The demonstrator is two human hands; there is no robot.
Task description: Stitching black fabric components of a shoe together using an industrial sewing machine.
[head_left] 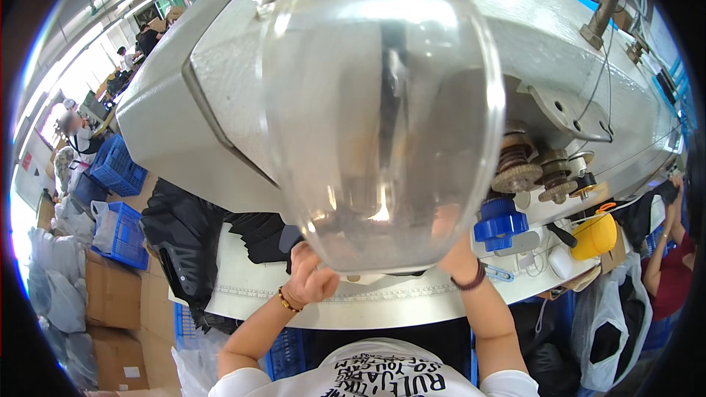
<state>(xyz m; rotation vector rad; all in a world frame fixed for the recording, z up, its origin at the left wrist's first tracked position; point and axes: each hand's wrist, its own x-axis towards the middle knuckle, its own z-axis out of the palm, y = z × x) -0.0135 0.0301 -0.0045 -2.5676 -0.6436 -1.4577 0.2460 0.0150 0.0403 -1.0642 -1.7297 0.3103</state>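
A large pale sewing machine fills the upper part of the view, with a clear plastic shield bulging in front of its needle area. My left hand is at the lower left of the shield, on the white table. Its fingers are curled, and what they hold, if anything, is hidden. Beside it lies a black fabric piece. My right hand reaches in behind the shield's lower right edge; the cloudy plastic hides its fingers. A blue knob and metal tension discs sit above it.
Black garment pieces hang over the table's left end. To the right are a blue clip, a yellow container and a plastic bag. Blue crates and cardboard boxes stand left. Another person's arm shows at far right.
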